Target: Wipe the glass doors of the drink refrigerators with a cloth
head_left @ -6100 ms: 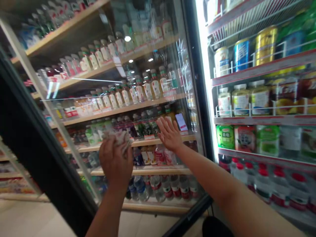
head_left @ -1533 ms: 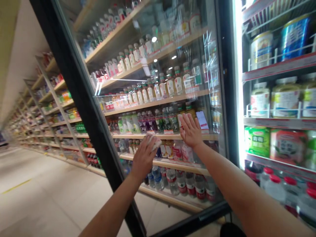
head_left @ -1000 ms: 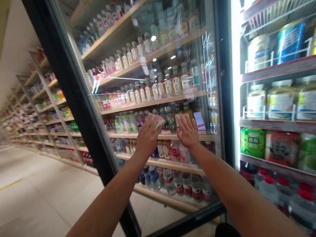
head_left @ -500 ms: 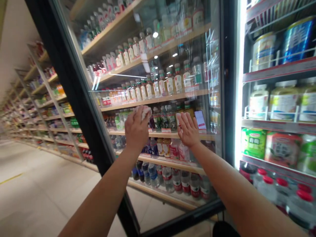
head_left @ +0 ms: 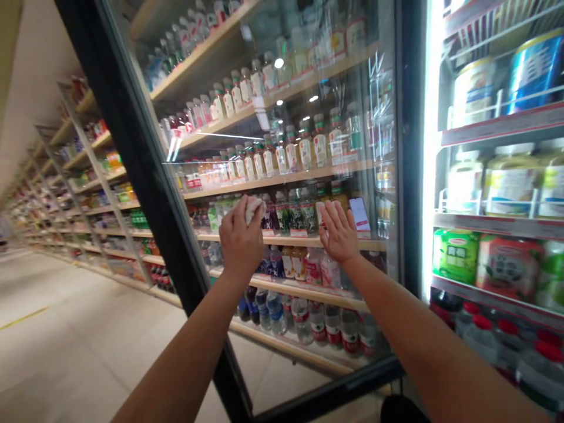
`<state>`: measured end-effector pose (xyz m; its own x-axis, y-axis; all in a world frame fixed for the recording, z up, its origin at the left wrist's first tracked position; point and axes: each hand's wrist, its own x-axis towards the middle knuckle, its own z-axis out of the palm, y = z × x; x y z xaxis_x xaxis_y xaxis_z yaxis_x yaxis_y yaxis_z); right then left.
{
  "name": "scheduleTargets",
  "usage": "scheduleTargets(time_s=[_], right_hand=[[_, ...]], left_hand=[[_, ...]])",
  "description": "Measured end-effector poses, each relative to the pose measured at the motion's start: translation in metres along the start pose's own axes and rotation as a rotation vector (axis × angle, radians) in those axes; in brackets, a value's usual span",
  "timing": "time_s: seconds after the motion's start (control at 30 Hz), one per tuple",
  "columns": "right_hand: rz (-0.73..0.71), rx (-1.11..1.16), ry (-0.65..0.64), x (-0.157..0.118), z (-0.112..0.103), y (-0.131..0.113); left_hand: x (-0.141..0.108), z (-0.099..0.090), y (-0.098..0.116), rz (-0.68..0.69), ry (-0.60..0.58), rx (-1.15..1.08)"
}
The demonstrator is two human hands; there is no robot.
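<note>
A glass door (head_left: 308, 132) in a dark frame stands open before me, shelves of bottles showing through it. Against the pane, my left hand (head_left: 241, 238) is closed around a crumpled pale cloth (head_left: 254, 209), which pokes out past the fingertips. To its right my right hand (head_left: 340, 234) rests on or just in front of the glass, palm forward, fingers stretched, holding nothing. A bright phone-like screen (head_left: 359, 217) shows just right of those fingers; whether it is a reflection I cannot tell.
At the right, the lit cooler holds cans, jars, a green pack (head_left: 455, 255) and red-capped bottles on shelves (head_left: 497, 227). Long store shelves run back at the left above a pale tiled floor (head_left: 88, 335). The door's dark bottom frame (head_left: 330, 390) crosses low in front.
My left hand has slid slightly left and down across the glass with the cloth. The right hand keeps its place on the pane; the whole view has shifted a little.
</note>
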<state>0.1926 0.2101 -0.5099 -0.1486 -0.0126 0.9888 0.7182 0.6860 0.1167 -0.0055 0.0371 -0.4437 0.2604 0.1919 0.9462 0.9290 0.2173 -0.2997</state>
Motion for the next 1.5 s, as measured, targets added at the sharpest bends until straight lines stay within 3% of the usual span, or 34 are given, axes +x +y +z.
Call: scheduleTargets(time_s=[0.07,0.13,0.2,0.23,0.4,0.47,0.57,0.63,0.8,0.87,1.07,1.13,1.23,1.3,1.37,1.5], right_hand=[[-0.004,0.0,0.007,0.0,0.0,0.0],[-0.005,0.0,0.01,0.0,0.001,0.001],[-0.005,0.0,0.009,-0.001,0.001,0.001],[-0.004,-0.002,0.006,-0.001,0.001,0.001],[0.005,-0.006,-0.013,-0.001,0.001,0.001],[0.003,-0.004,-0.015,-0.001,0.001,0.001],[0.005,0.0,-0.018,-0.001,0.001,0.001],[0.016,0.006,-0.031,-0.001,0.001,0.001],[0.023,0.015,-0.045,-0.002,0.001,0.001],[0.014,0.006,-0.03,-0.002,0.001,0.001],[0.015,0.001,-0.033,-0.002,0.001,0.001],[0.021,0.007,-0.037,-0.002,0.001,0.001],[0.019,0.008,-0.028,-0.002,0.001,0.001],[0.019,-0.002,-0.028,-0.002,0.001,0.001],[0.017,-0.014,-0.036,-0.002,0.001,0.001],[0.001,-0.02,-0.017,-0.001,0.001,0.001]], left_hand=[[-0.024,0.002,0.01,0.125,-0.036,-0.002],[-0.049,0.003,0.018,0.345,-0.107,0.002],[-0.057,0.003,0.015,0.421,-0.152,0.004],[-0.053,0.002,0.009,0.381,-0.149,0.003],[-0.019,-0.003,-0.025,-0.071,0.051,-0.031],[-0.033,-0.002,-0.024,-0.034,0.053,-0.027],[-0.068,0.001,-0.014,0.218,-0.035,-0.024],[-0.074,0.0,-0.015,0.292,-0.064,-0.005],[-0.032,-0.005,-0.036,-0.004,0.07,0.116],[-0.031,-0.006,-0.032,-0.021,0.09,0.118],[-0.078,-0.01,-0.009,0.396,-0.088,0.025],[-0.067,-0.013,-0.017,0.336,-0.085,0.073],[-0.04,-0.015,-0.029,0.098,-0.006,0.182],[-0.037,-0.014,-0.025,0.014,0.033,0.213],[-0.051,-0.011,-0.013,0.111,0.029,0.181],[-0.076,-0.004,0.003,0.497,-0.067,0.052]])
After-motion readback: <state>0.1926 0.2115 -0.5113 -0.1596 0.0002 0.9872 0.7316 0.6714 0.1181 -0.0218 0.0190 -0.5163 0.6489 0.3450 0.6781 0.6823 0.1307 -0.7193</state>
